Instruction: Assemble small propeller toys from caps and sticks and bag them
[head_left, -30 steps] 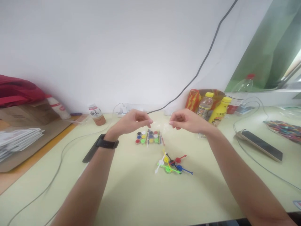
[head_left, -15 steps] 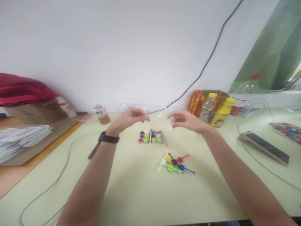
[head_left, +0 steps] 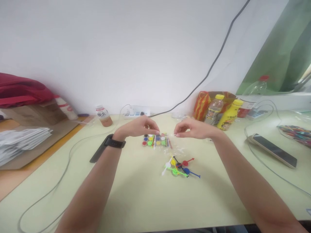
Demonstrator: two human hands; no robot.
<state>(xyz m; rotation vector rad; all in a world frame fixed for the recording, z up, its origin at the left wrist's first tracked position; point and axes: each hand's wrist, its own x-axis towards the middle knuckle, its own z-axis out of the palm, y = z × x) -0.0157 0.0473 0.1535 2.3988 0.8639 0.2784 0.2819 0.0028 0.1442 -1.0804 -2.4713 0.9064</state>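
Note:
My left hand (head_left: 140,127) and my right hand (head_left: 191,128) face each other above the table, each with thumb and fingers pinched. Between and below them hangs a clear plastic bag (head_left: 173,149), visible mostly as glints; its edges are hard to make out. Behind it lie rows of small coloured discs (head_left: 149,139) with thin coloured arrow sticks (head_left: 167,140) among them. Closer to me sits a loose cluster of spinner arrows with round hubs, including a white spinner (head_left: 168,165), a green spinner (head_left: 175,172), a red spinner (head_left: 185,163) and a blue spinner (head_left: 187,171).
Bottles stand at the back: a brown drink bottle (head_left: 104,117) left, a yellow bottle (head_left: 229,115) right. A phone (head_left: 274,150) and a bag of coloured pieces (head_left: 297,133) lie right. White packets (head_left: 29,139) rest on cardboard at left. A cable (head_left: 69,161) crosses the table.
Both hands have come lower, toward the table. The clear bag's glints now show lower, in front of the disc rows. The spinner cluster keeps its place.

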